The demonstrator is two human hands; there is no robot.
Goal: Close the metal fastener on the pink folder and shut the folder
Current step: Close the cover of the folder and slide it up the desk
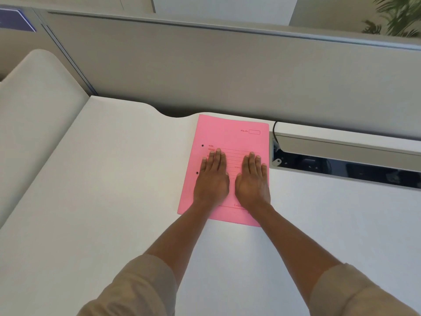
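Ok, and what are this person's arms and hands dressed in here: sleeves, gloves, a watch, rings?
Both hands are bare: the left hand and right hand show no gloves, and no rings are visible. Neither wrist carries a watch or band. The forearms are uncovered. Higher up, each arm wears a beige sleeve, pushed up towards the elbow: the left sleeve and the right sleeve. The fabric looks plain, without visible print.

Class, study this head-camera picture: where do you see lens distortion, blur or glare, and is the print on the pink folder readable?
Head view: wide-angle bending curves the partition rail; the plant at top right is smeared; the white desk is bright and nearly washed out; the pink folder under the left hand and right hand has print too soft to read.
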